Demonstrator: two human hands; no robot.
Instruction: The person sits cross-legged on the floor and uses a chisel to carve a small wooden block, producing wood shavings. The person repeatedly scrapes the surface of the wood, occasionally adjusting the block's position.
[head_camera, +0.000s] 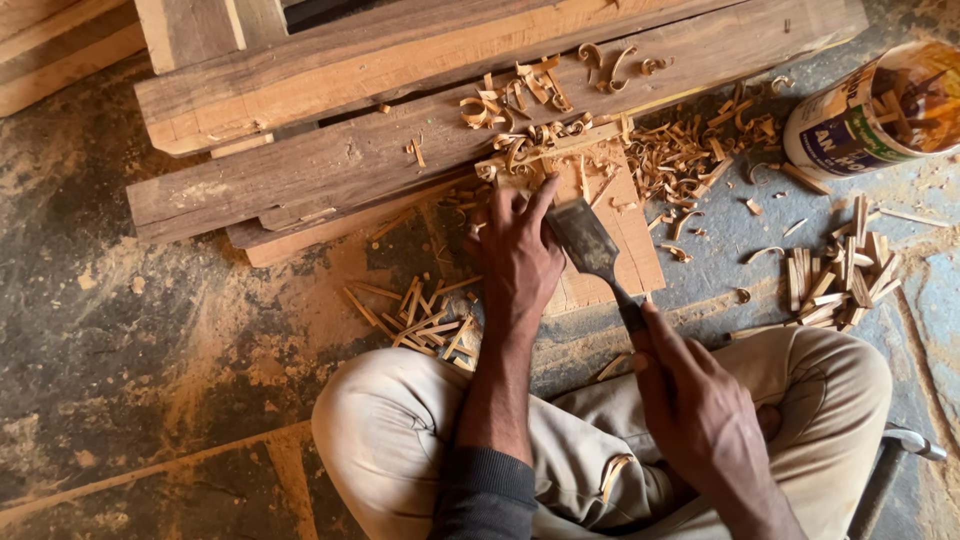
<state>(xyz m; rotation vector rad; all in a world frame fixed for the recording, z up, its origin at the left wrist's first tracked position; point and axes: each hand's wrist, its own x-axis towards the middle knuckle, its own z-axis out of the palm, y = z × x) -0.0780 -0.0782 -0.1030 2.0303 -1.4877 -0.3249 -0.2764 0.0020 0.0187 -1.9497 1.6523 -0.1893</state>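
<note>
The person sits cross-legged on the floor (150, 370), and everything crowds around the small wood block (610, 250) in front of the knees. Just beyond the block lie two heavy beams (330, 165), stacked and running left to right, with curled shavings (530, 95) scattered on top of them. More shavings and chips (700, 150) are heaped just right of the block. Further right of it stands an open can (880, 110) stuffed with wood scraps, and below the can a pile of short sticks (845, 275) rests on the floor. Left of the block, near the knee, another loose bundle of sticks (420, 320) lies spread out. Nothing lies between the hands and the block.

The chisel (590, 250) lies on the block, its long axis slanting: the broad blade end points up and to the left, toward the beams, and the handle runs down and right toward the lap. The left hand (515, 255) presses flat on the block's left side, fingers spread, thumb touching the blade. The right hand (690, 400) has its fingers clamped around the chisel's handle.
</note>
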